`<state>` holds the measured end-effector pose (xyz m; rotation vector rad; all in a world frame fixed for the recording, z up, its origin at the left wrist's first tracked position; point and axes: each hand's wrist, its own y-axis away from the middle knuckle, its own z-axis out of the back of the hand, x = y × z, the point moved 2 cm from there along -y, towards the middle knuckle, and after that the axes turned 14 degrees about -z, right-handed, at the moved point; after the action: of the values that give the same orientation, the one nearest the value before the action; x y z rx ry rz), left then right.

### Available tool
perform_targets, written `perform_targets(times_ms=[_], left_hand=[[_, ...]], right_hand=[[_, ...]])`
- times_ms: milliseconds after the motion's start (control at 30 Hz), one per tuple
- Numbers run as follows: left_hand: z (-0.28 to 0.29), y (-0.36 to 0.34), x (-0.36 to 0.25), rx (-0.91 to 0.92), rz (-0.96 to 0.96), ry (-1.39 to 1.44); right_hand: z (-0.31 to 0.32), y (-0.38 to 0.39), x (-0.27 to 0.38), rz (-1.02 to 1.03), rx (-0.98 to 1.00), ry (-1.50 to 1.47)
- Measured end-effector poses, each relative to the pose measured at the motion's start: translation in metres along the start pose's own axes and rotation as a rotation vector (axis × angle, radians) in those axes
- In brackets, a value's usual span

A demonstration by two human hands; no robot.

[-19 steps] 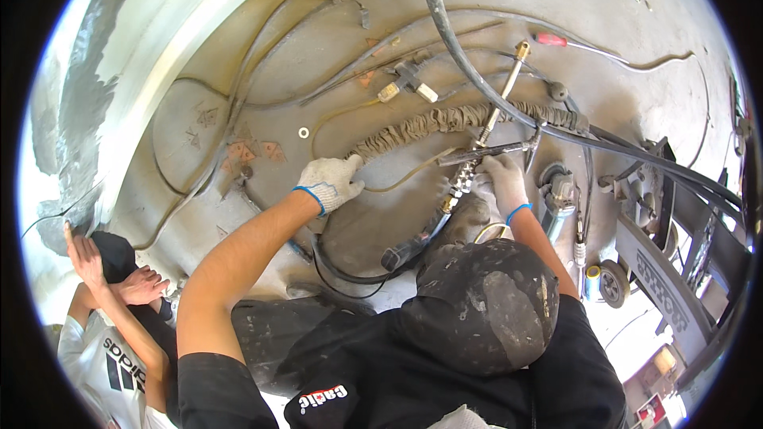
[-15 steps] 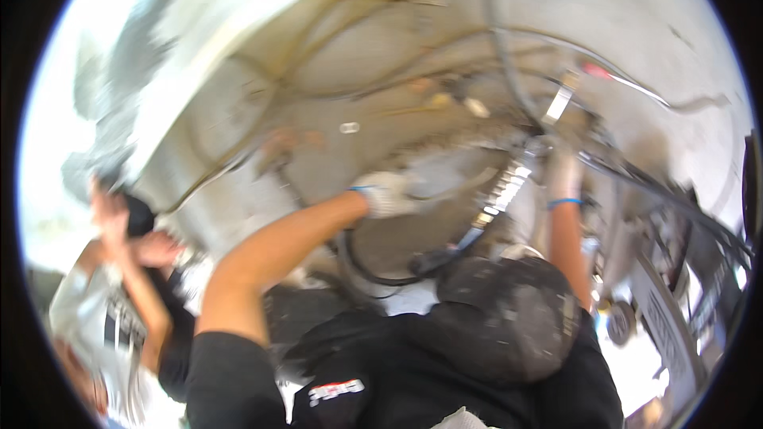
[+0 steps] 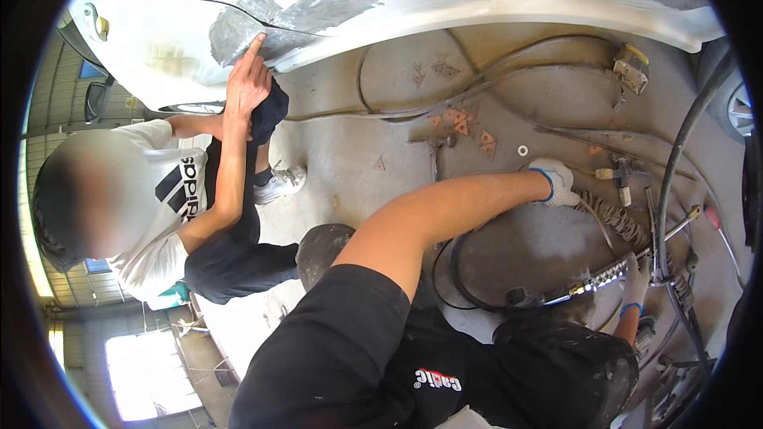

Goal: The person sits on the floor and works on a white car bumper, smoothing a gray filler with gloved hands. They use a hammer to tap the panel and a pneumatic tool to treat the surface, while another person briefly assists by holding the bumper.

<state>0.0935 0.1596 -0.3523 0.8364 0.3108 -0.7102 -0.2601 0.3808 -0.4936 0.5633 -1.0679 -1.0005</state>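
My left hand [image 3: 558, 183], in a white glove with a blue cuff, is closed beside a brown coiled hose [image 3: 610, 216]. A thin curved strip runs out from its fingers; what they grip is hidden. My right hand [image 3: 635, 278], gloved too, is closed around a long metal tool [image 3: 602, 276] with a silver ribbed section. One end of this tool meets a black part near my knee, while its other end reaches past my hand to the right. At the left, another person's hand [image 3: 248, 83] points one finger at a grey patch [image 3: 242, 29] on a white car body.
The other person [image 3: 238, 258] crouches close on my left. Hoses [image 3: 501, 71] and cables cross the floor. Several small triangular pieces [image 3: 459, 121], a metal washer [image 3: 522, 150], a hammer-like tool [image 3: 433, 155] and a yellow-topped box [image 3: 631, 69] lie there. A wheel [image 3: 739, 107] stands far right.
The view has swung left, bringing more of the car body and the other person into sight. That person's raised hand now points at the panel. My right hand stays at the metal tool.
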Motion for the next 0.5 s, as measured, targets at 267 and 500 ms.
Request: perform_targets(times_ms=[267, 500], left_hand=[[-0.026, 0.03, -0.004, -0.28, -0.027, 0.135], [-0.057, 0.081, -0.014, 0.011, -0.048, 0.104]], right_hand=[[-0.011, -0.019, 0.022, -0.062, -0.069, -0.533], [-0.055, 0.033, 0.032, -0.193, 0.281, -1.17]])
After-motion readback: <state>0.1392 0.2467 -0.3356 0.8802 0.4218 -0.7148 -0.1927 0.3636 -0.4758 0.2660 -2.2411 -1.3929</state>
